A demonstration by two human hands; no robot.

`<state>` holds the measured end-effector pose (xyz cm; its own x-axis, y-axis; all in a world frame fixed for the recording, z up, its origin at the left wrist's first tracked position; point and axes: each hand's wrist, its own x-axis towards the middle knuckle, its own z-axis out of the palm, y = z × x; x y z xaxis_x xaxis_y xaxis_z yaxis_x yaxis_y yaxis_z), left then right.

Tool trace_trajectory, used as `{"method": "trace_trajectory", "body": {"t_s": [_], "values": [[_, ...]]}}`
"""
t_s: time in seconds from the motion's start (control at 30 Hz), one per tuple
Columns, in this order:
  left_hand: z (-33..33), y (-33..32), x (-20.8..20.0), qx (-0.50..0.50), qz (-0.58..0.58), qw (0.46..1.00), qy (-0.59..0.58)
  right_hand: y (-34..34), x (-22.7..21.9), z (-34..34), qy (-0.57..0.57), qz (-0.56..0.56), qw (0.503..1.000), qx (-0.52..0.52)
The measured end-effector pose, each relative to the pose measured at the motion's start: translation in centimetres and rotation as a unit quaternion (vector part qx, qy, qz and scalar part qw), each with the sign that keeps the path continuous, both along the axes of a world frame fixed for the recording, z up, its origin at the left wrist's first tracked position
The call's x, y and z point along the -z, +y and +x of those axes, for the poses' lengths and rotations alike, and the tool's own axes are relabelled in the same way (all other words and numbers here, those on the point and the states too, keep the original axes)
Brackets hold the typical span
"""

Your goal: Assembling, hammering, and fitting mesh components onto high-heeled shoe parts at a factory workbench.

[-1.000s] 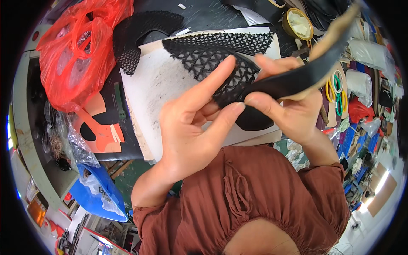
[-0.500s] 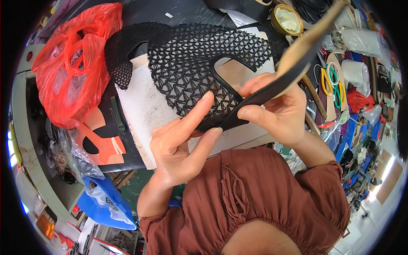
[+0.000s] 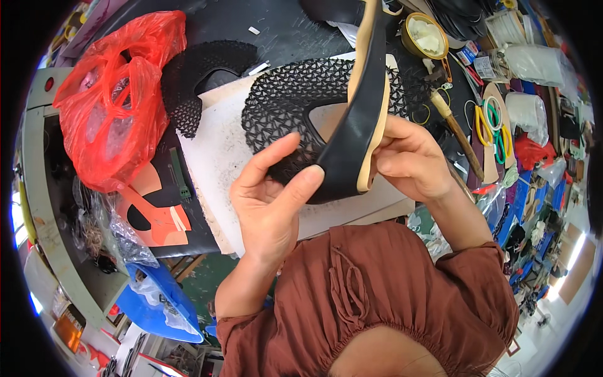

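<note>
A black openwork shoe upper (image 3: 276, 103) is held up over a white board (image 3: 213, 166). Its smooth black leather band (image 3: 352, 135) stands on edge, and a tan lining shows along its rim. My left hand (image 3: 270, 198) is closed on the lower left of the upper, thumb on the black leather; some of its fingers are hidden behind the openwork. At the band's right side, my right hand (image 3: 414, 160) pinches the tan edge between thumb and bent fingers. Another black openwork piece (image 3: 179, 85) lies flat at the board's upper left.
On the left lie a red plastic bag (image 3: 110, 119) and salmon-coloured cut pieces (image 3: 166, 223). A tub of white paste (image 3: 427, 38) stands at the back right. Beside it are a wooden-handled tool (image 3: 458, 135) and yellow and green loop handles (image 3: 490, 129). A blue bin (image 3: 154, 305) sits below left.
The upper has turned so its leather band stands more upright and faces me. My right hand has shifted its grip to the band's right edge. The separate openwork piece now shows apart from the upper.
</note>
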<state>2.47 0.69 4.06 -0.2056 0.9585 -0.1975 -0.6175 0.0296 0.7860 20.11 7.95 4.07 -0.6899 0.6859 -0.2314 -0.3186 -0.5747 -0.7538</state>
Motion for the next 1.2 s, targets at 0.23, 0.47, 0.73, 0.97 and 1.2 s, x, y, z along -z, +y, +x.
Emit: {"method": "trace_trajectory", "body": {"t_s": [0.23, 0.47, 0.73, 0.97, 1.2], "values": [[0.5, -0.3, -0.7, 0.081, -0.042, 0.996, 0.004, -0.8, 0.5, -0.3, -0.112, 0.069, 0.991, 0.039], [1.4, 0.0, -1.0, 0.016, -0.084, 0.984, -0.154, -1.9, 0.4, -0.3, -0.027, -0.012, 1.0, 0.008], [0.9, 0.5, -0.6, 0.014, -0.048, 0.996, -0.072, -1.0, 0.3, -0.8, -0.038, -0.005, 0.999, 0.039], [0.2, 0.9, -1.2, 0.065, 0.059, 0.958, 0.275, -0.7, -1.3, -0.2, -0.158, 0.112, 0.981, 0.011], [1.1, 1.5, -0.5, -0.039, 0.116, 0.985, 0.125, 0.1, -2.1, -0.7, -0.102, 0.163, 0.976, 0.103]]}}
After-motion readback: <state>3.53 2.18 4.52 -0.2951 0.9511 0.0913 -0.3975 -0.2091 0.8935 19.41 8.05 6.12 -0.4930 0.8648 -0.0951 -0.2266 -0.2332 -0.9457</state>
